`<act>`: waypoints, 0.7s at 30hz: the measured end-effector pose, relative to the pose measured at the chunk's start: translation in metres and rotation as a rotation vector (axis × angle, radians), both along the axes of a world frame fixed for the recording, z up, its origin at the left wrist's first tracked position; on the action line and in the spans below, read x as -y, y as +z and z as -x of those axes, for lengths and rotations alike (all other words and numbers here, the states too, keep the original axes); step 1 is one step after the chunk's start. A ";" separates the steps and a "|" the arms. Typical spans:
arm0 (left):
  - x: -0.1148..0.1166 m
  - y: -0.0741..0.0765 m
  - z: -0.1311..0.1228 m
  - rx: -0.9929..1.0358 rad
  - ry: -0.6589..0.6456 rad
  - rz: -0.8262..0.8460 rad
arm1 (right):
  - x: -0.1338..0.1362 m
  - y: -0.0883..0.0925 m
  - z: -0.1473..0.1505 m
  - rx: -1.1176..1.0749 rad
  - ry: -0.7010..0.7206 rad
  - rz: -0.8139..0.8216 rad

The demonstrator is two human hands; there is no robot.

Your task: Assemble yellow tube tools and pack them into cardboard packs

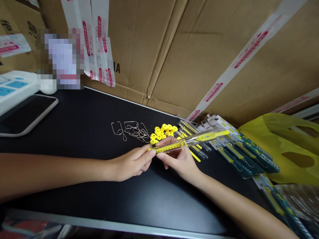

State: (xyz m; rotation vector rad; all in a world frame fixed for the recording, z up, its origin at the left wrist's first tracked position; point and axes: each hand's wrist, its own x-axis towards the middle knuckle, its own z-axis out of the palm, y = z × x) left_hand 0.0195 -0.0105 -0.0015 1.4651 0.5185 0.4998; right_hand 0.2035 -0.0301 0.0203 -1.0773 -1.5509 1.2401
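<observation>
Between my two hands lies a clear plastic tube with a yellow rod and a spring inside (190,140), tilted up to the right. My left hand (136,161) pinches its near left end, where the yellow tip shows. My right hand (178,157) has its thumb and fingers around the tube's middle. Just beyond my fingers sits a small pile of yellow ring-shaped caps (159,132). Left of them is a tangle of bent metal wire hooks (137,132). More clear tubes with yellow rods (188,127) lie behind my right hand.
Packaged items on printed cards (239,149) are stacked at the right, beside a yellow plastic bag (281,146). A phone (27,114) and a white power strip (17,88) lie at the left. Large taped cardboard boxes (139,43) stand along the table's back edge.
</observation>
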 end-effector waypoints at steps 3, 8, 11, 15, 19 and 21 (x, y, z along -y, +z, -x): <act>-0.001 0.000 0.000 0.051 -0.025 0.042 | 0.001 -0.004 0.001 0.019 -0.012 -0.032; -0.004 0.002 0.000 0.113 -0.046 0.111 | 0.001 -0.005 0.003 0.069 0.013 -0.110; -0.007 0.001 0.001 0.130 0.005 0.134 | -0.004 0.004 -0.005 0.208 0.082 -0.189; -0.014 -0.002 0.003 0.175 0.151 0.140 | -0.021 0.024 -0.037 0.538 -0.035 -0.270; -0.023 -0.004 0.007 0.202 0.303 0.060 | -0.039 0.040 -0.069 0.953 -0.128 -0.417; -0.027 -0.004 0.007 0.192 0.350 0.030 | -0.042 0.041 -0.073 1.084 -0.115 -0.425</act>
